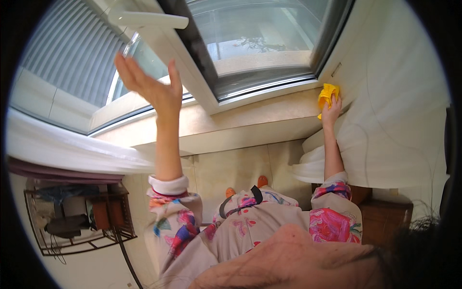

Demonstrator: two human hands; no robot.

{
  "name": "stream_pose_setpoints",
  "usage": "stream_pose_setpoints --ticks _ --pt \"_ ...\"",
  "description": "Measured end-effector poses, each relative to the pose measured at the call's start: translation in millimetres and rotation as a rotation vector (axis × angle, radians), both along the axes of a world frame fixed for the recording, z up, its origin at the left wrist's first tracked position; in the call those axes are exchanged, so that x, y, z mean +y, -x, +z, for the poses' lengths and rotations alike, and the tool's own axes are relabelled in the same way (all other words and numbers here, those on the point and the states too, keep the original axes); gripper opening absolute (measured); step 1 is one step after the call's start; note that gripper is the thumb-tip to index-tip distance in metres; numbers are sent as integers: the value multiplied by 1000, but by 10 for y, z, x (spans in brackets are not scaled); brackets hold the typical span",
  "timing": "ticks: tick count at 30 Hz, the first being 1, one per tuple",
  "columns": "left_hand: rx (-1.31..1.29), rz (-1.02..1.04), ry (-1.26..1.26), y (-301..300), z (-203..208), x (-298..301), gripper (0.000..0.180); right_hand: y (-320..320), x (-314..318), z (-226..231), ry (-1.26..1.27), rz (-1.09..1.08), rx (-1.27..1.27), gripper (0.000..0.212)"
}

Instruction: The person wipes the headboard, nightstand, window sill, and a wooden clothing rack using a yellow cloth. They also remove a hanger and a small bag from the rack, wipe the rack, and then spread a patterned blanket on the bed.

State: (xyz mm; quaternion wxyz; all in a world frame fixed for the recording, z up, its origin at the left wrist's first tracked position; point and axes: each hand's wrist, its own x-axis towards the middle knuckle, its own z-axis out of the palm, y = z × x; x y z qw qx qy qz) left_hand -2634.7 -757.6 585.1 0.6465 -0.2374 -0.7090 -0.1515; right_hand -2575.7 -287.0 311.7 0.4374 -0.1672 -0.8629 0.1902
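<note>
My right hand grips a crumpled yellow cloth at the right end of the pale stone windowsill, beside the window frame. Raised in front of the window, my left hand has its fingers apart and holds nothing. Just above it is a white window handle on the white sash frame. The sash stands ajar, with a dark-edged opening to the right of it. Part of the cloth is hidden by my right fingers.
White curtains hang at the left and the right. A dark metal rack with bags and folded things stands at lower left. At lower right is a brown wooden cabinet. Pale floor tiles lie below the sill.
</note>
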Motion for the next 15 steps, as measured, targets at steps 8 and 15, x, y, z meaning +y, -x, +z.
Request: stream_pose_setpoints --ticks 8,15 --pt "7 128 268 303 823 167 38 511 339 -996 -42 99 -108 41" --pt "182 203 323 569 1056 226 13 329 373 -900 -238 -19 -326 44"
